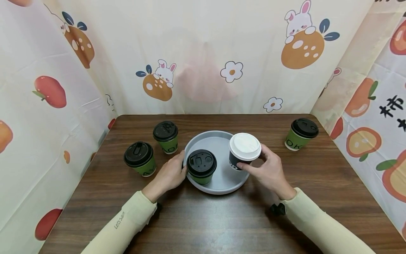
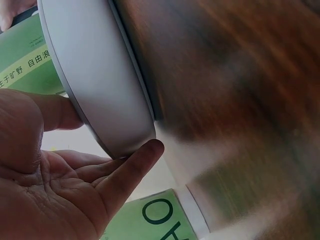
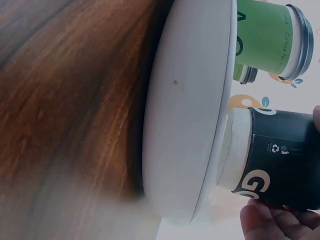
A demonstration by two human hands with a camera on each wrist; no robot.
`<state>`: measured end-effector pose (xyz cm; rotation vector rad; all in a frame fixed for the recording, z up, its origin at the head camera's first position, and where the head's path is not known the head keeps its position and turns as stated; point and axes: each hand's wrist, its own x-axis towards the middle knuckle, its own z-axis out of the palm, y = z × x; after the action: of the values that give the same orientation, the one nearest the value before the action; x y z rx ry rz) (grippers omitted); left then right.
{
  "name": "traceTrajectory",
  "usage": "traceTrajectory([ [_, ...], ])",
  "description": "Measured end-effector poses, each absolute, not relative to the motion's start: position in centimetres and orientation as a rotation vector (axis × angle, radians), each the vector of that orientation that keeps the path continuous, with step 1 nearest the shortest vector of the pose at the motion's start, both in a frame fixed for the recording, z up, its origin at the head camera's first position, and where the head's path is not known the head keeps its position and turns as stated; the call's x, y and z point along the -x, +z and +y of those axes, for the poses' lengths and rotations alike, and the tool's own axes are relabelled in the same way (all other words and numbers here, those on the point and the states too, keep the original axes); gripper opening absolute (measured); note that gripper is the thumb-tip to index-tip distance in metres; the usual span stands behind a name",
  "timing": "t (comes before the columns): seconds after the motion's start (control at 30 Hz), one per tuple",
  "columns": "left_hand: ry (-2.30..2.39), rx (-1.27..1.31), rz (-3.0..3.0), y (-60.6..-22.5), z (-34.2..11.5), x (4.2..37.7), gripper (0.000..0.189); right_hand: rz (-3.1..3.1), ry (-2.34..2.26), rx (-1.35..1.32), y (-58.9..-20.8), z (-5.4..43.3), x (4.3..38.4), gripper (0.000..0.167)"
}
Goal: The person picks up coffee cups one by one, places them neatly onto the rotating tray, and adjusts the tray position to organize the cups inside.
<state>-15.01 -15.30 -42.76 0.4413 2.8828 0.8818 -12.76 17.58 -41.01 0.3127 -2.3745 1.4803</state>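
A round grey tray [image 1: 219,188] lies on the table, its left rim held by my left hand [image 1: 171,173]. In the left wrist view, the thumb [image 2: 62,112] is at the rim and the fingers spread along the outer side. A green paper cup with a black lid [image 1: 201,167] stands on the tray near that hand. My right hand [image 1: 269,169] grips a black paper cup with a white lid [image 1: 244,148] over the tray's right part. In the right wrist view, the black cup's white base [image 3: 235,150] is at the tray's rim; I cannot tell whether it touches the tray.
Two more green cups with black lids, one nearer [image 1: 139,158] and one farther [image 1: 166,137], stand left of the tray. Another green cup [image 1: 300,134] stands at the far right. A fruit-and-rabbit printed curtain [image 1: 203,56] encloses the wooden table [image 1: 215,225] at the back and sides.
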Motion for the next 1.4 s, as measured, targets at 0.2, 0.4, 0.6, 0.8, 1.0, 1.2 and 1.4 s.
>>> traceTrajectory([
  [0.2,0.874,-0.435,2.877,-42.7,-15.3,15.0,0.06,-2.383,1.508,-0.358,-41.3,17.5,12.7,0.075],
  [0.4,0.881,-0.445,2.881,-42.8,-15.3,15.1,0.06,-2.417,1.51,-0.378,-41.5,17.4,12.5,0.075],
  [0.6,0.875,-0.442,2.883,-42.8,-15.4,15.1,0.06,-2.438,1.509,-0.42,-41.7,17.3,12.4,0.079],
  [0.8,0.872,-0.452,2.888,-42.9,-15.4,15.1,0.06,-2.448,1.487,-0.455,-41.9,17.2,12.5,0.079],
  [1.0,0.881,-0.447,2.886,-42.8,-15.4,15.0,0.06,-2.478,1.465,-0.48,-42.2,17.2,12.5,0.081],
  [1.2,0.884,-0.445,2.885,-42.8,-15.4,15.0,0.06,-2.484,1.471,-0.511,-42.4,17.2,12.4,0.08],
  [1.4,0.883,-0.454,2.888,-42.8,-15.4,15.0,0.06,-2.472,1.527,-0.547,-42.6,17.3,12.4,0.079],
])
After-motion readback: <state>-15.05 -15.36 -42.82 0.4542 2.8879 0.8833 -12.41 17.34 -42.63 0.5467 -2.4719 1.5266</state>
